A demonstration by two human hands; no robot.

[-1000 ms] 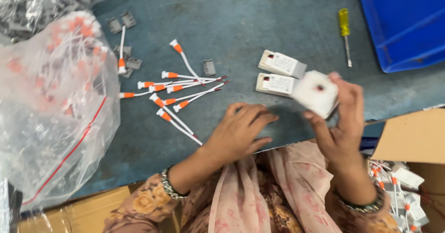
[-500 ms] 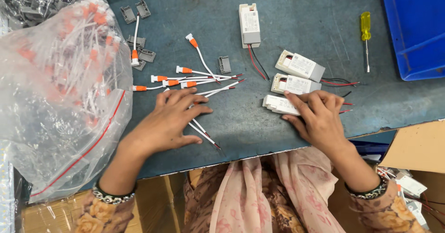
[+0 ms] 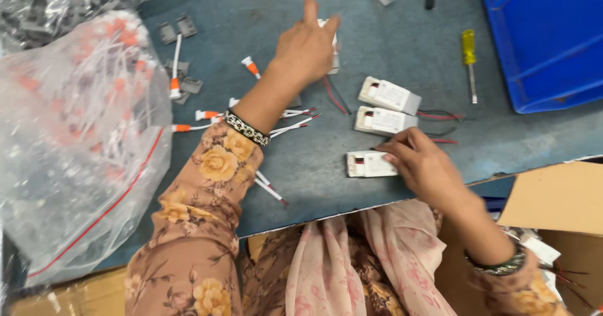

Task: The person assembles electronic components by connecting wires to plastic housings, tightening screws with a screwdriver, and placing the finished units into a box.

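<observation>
1. Blue-grey workbench (image 3: 402, 33), with a blue bin (image 3: 546, 33) at the far right and a clear bag of orange-capped wires (image 3: 75, 134) at the left.
2. Left hand (image 3: 306, 47) reaches far forward, arm outstretched, fingers closing over a white driver module (image 3: 333, 46); the grasp looks partial.
3. Right hand (image 3: 422, 164) lies flat, fingers loose, on the nearest white module (image 3: 367, 164); it pins the module rather than gripping it.
4. Judgement: lift the far module by its body and keep its red leads (image 3: 333, 99) from snagging the loose wires.

Matt white plastic is seen on the module (image 3: 370, 164) under the right hand (image 3: 427, 165). A crinkled glossy clear plastic bag (image 3: 75, 159) lies at 9 o'clock; the tabletop (image 3: 389, 46) appears scuffed and matt.
</observation>
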